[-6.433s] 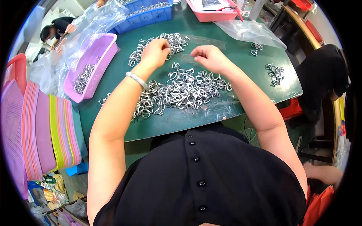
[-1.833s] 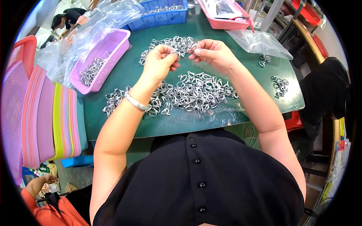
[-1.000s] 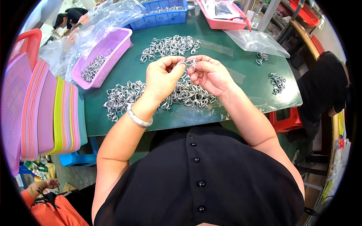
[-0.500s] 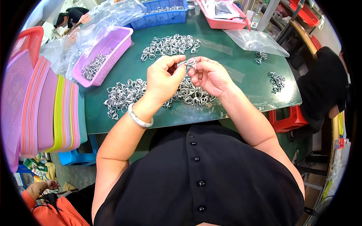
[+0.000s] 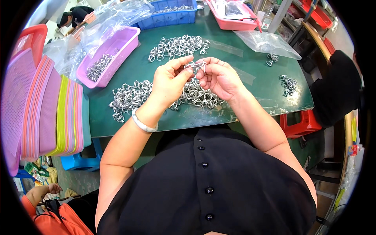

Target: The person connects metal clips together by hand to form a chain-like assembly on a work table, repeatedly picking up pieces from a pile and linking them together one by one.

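My left hand (image 5: 169,81) and my right hand (image 5: 221,80) meet above the green table, fingertips nearly touching. Pinched between the left thumb and fingers is a silver metal ring (image 5: 190,66). The right thumb and fingers grip another ring-shaped silver piece (image 5: 202,66) right beside it; whether the two pieces are linked is too small to tell. Under and to the left of my hands spreads a near pile of silver rings (image 5: 131,97), partly hidden by my left wrist and fingers. A second pile of rings (image 5: 180,47) lies farther back.
A purple basket (image 5: 131,44) with rings stands at the left, near stacked coloured baskets (image 5: 49,105). Behind are a blue bin (image 5: 168,18) and a pink tray (image 5: 231,24). Small ring clusters (image 5: 288,86) lie right. People sit or bend nearby at the right, far left and lower left.
Both hands stay in nearly the same place. The left fingers have parted slightly and the ring pieces between the fingertips have turned a little. The whole view has shifted slightly.
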The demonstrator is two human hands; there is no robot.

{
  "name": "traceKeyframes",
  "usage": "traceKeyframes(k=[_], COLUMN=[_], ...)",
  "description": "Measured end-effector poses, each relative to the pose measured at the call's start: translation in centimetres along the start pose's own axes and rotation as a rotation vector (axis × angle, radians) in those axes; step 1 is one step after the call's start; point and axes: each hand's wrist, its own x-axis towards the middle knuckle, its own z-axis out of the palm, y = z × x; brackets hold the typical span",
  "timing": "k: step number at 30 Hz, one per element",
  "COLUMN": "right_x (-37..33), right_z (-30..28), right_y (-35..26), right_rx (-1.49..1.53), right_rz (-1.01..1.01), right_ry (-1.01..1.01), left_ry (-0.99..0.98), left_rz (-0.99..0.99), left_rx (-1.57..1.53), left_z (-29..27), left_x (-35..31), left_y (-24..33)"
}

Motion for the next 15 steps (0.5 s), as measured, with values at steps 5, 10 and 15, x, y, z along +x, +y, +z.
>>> traceKeyframes(k=[5, 10, 15], right_x=[-0.8, -1.7, -2.0], right_z=[1.3, 2.6, 3.2], right_y=[0.0, -0.1, -0.2], right_rx=[-0.155, -0.329, -0.399], right_rz=[-0.108, -0.215, -0.224], right_ry=[0.013, -0.004, -0.006], left_ry=[-0.057, -0.105, -0.168], left_rz=[-0.054, -0.192, -0.295], left_rx=[-0.327, -0.602, -0.797], left_z=[-0.4, -1.0, -1.5], left_x=[0.0, -0.1, -0.2], left_y=[-0.5, -1.1, -1.5])
